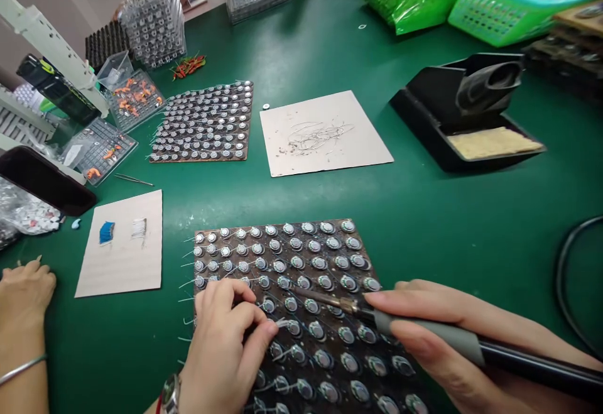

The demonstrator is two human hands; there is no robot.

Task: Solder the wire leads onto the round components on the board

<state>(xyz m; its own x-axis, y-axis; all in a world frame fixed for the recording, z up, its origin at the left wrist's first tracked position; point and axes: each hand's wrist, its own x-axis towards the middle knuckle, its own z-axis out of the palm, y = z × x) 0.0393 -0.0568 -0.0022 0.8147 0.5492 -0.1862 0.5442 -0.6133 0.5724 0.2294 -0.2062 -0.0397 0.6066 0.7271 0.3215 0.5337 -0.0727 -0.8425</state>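
A dark board point(336, 332) set with rows of small round silver parts lies in front of me, thin wires sticking out past its left edge. My right hand point(438, 332) grips a soldering iron point(428, 332) with a grey and black handle. The iron's tip points left over the middle rows, close to one of the round parts. Over the board's left half, my left hand point(230, 332) is closed in a pinch on pale thin wires point(282, 323). What lies beneath its palm is hidden.
A soldering iron stand point(419, 119) with yellow sponge is at right. Behind the board lie a card with wire scraps point(367, 150) and a second filled board point(202, 122). Left are a card with wire bundles point(122, 269), a phone point(44, 178) and another person's hand point(28, 288).
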